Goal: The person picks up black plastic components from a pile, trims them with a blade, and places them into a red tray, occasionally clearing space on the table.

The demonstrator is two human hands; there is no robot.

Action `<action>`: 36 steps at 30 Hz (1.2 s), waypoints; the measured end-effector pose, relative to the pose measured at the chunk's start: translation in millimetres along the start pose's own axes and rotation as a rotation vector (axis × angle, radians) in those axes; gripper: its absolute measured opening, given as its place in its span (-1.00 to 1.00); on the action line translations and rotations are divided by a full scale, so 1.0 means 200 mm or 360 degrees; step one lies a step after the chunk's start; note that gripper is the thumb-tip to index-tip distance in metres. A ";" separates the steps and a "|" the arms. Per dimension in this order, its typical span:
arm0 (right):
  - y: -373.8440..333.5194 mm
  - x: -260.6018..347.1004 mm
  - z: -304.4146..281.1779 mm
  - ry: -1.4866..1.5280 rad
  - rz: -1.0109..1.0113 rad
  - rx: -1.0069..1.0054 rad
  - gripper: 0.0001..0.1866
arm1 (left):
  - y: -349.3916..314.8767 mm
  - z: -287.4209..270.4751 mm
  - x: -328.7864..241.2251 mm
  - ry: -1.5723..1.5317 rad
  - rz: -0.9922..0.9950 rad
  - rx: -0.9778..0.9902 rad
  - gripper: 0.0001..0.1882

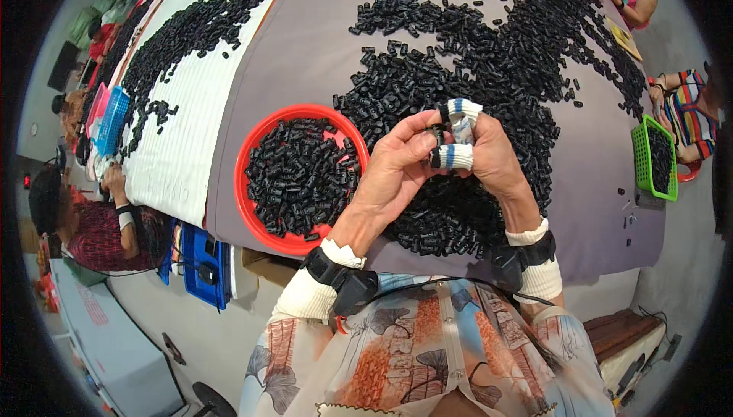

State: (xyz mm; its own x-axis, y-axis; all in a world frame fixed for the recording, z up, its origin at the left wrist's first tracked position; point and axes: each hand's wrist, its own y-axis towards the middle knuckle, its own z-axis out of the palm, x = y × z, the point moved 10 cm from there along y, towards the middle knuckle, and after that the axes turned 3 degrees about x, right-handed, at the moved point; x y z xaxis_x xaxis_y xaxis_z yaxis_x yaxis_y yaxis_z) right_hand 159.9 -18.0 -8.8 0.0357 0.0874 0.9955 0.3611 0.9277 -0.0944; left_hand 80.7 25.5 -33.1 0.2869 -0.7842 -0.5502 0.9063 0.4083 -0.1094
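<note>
My left hand (393,169) is closed in a pinch on a small black cylindrical plastic part (437,134). Facing it, my right hand (496,159) curls its thumb and forefinger in to the same part; both fingers wear white knitted sleeves with blue stripes (456,157). Its exact fingertip contact is partly hidden. Beneath both hands spreads a large heap of similar black parts (412,85). Just left of my left forearm stands a red round basin (243,180) holding many more of them.
A grey-purple cloth (298,58) covers the table. Across it, at right, a person in stripes (691,111) sits by a green basket (645,157) of black parts. At left, another person (107,234) works by a white-covered table (179,119). A blue crate (206,295) stands below.
</note>
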 end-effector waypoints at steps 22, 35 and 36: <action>0.02 -0.04 0.08 -0.0023 0.0097 0.0104 -0.80 | -0.34 -0.66 -0.41 0.0707 0.0223 -0.0952 -0.79; -0.06 -0.08 -0.13 -0.0101 0.0171 -0.0013 -0.83 | -0.44 -0.87 -0.66 0.0903 0.0392 -0.1182 -0.73; -0.06 -0.08 -0.16 -0.0117 0.0170 -0.0024 -0.83 | -0.47 -0.83 -0.68 0.1006 0.0386 -0.1193 -0.72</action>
State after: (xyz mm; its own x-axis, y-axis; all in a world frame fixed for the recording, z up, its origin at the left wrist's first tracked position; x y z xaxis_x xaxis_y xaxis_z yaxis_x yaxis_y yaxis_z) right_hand 184.8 -42.9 -23.9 0.0063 0.2124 0.9772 0.3731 0.9061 -0.1994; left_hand -95.6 171.9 -85.3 0.0235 -0.3387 -0.9406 0.3545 0.8825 -0.3090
